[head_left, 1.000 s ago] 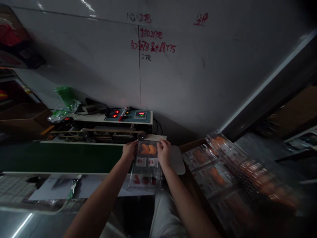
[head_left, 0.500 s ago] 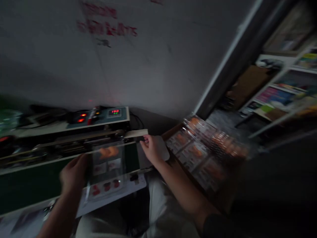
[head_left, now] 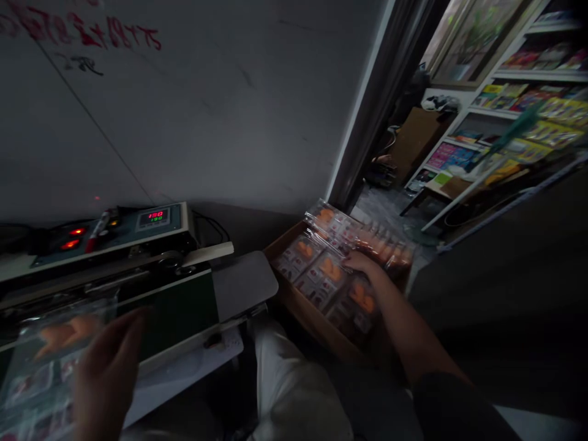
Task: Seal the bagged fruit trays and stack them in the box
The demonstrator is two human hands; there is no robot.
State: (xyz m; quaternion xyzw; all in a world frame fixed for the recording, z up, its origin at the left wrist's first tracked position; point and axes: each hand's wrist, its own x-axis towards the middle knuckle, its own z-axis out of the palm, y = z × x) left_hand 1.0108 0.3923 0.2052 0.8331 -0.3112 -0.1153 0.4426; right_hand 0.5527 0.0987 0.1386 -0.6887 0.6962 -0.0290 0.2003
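Note:
My right hand (head_left: 361,262) reaches into the cardboard carton (head_left: 316,327) on the right. Its fingers close at the edge of a clear plastic packet (head_left: 328,220) lying on top of other packets with orange pieces inside. My left hand (head_left: 108,367), blurred, is over the green conveyor belt (head_left: 179,318) of a bag sealing machine, fingers curled together; what they hold, if anything, is hidden. Just left of that hand a clear packet (head_left: 68,334) with orange pieces and printed pictures lies across the belt, partly covered by the hand.
The sealer's control box (head_left: 151,217) has lit red switches and a number display, with a marker pen (head_left: 97,229) on it. A grey end plate (head_left: 248,285) sits between belt and carton. Behind, a doorway leads to shelves (head_left: 519,116) of colourful packs.
My right hand has moved from the machine's end to the packets in the carton. The packet on the belt has shifted left past my left hand. The view has swung right.

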